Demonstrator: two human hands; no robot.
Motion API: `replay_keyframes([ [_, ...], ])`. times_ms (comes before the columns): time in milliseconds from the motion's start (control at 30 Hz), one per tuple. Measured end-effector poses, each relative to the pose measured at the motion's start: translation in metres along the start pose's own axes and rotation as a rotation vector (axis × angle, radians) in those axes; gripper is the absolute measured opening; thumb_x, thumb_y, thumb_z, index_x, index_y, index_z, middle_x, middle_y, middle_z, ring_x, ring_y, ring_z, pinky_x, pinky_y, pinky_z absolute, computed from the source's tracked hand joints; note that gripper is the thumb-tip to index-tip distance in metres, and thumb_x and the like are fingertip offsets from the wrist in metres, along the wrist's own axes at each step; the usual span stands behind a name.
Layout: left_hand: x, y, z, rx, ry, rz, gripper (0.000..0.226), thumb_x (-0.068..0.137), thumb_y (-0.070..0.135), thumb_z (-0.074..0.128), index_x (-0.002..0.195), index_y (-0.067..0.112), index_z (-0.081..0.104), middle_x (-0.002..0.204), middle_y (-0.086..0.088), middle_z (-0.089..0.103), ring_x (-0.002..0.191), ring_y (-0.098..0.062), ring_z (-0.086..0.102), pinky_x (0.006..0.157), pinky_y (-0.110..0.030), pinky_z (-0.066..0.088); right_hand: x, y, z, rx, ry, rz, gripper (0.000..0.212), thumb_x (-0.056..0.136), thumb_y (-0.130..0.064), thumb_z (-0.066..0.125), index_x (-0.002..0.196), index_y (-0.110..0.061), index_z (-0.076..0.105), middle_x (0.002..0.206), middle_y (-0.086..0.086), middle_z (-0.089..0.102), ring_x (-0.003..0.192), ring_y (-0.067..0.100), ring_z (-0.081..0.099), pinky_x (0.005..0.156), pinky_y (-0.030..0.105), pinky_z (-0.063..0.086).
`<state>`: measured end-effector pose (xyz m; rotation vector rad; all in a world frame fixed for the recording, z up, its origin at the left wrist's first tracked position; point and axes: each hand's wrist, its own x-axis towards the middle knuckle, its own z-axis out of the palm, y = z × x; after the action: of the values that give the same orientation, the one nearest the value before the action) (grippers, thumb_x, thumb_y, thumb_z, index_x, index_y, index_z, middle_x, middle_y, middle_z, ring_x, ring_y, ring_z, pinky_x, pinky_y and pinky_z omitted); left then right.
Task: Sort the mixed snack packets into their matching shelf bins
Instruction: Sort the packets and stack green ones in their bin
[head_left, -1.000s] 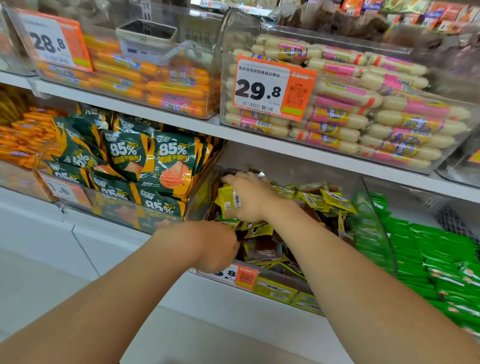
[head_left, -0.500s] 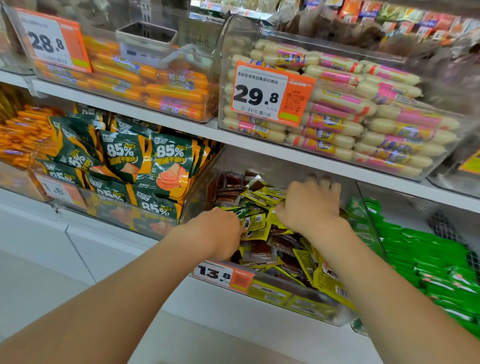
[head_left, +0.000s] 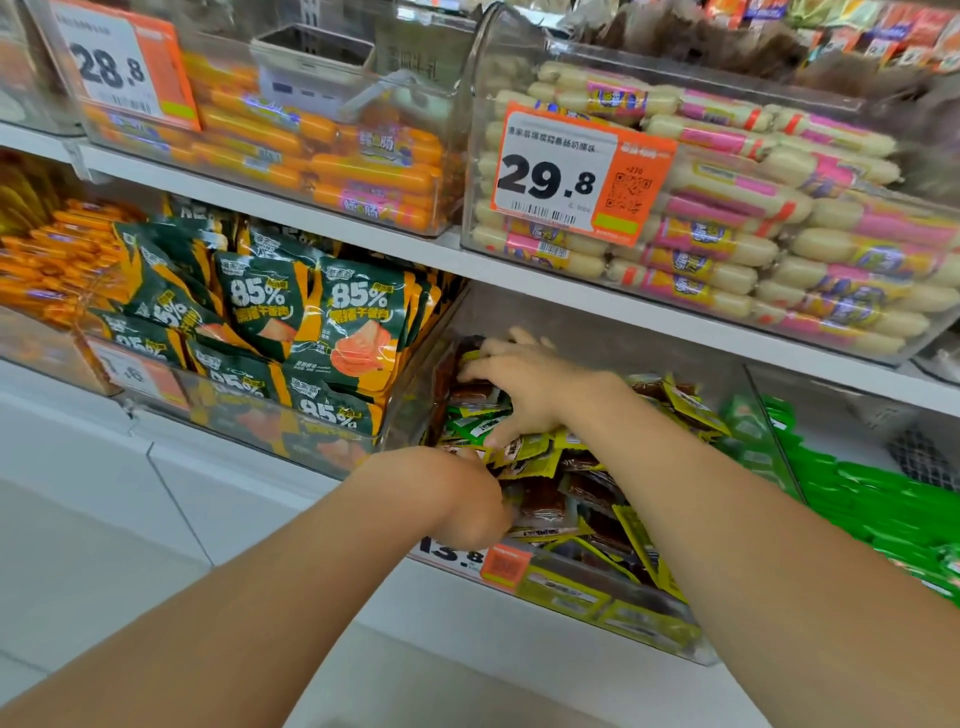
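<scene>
A clear shelf bin (head_left: 764, 431) on the lower shelf holds a mixed heap of yellow packets (head_left: 638, 540), brown packets (head_left: 540, 501) and a few green ones (head_left: 475, 423). My right hand (head_left: 524, 387) reaches into the bin's back left corner, fingers spread and lying on the packets there. My left hand (head_left: 452, 493) dips into the front left of the heap, just behind the 13.8 price label (head_left: 451, 553). Its fingers curl down among the packets and are hidden by the back of the hand.
Left of it is a bin of dark green 85% packets (head_left: 311, 322); right of it, a bin of bright green packets (head_left: 883, 504). The upper shelf board (head_left: 519, 270) hangs close over my right hand, carrying orange sausages (head_left: 322, 150) and pale pink-labelled sausages (head_left: 727, 208).
My right hand swung from the bin's left to its right side and is now back at the back left corner. My left hand moved slightly further into the front of the heap.
</scene>
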<state>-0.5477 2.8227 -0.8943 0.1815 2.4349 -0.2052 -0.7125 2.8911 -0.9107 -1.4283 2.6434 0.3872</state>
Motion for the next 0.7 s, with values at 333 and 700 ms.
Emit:
replay_keyframes([
  [333, 0.006, -0.001, -0.003, 0.053, -0.035, 0.048, 0.048, 0.112, 0.008, 0.023, 0.16, 0.005, 0.024, 0.139, -0.029, 0.047, 0.133, -0.044, 0.039, 0.071, -0.036, 0.029, 0.008, -0.001, 0.004, -0.098, -0.029, 0.036, 0.082, 0.085, -0.049, 0.074, 0.157, -0.033, 0.039, 0.134, 0.003, 0.058, 0.136, 0.041, 0.036, 0.105, 0.054, 0.041],
  [700, -0.005, -0.008, 0.0, -0.09, 0.022, 0.065, 0.051, 0.114, 0.03, 0.018, 0.151, 0.005, 0.042, 0.117, -0.023, 0.044, 0.106, -0.033, 0.043, 0.084, -0.038, 0.032, 0.007, -0.008, 0.012, -0.137, 0.173, -0.024, 0.04, 0.085, -0.027, 0.067, 0.123, -0.018, 0.062, 0.101, 0.007, 0.068, 0.095, 0.035, 0.067, 0.068, 0.042, 0.056],
])
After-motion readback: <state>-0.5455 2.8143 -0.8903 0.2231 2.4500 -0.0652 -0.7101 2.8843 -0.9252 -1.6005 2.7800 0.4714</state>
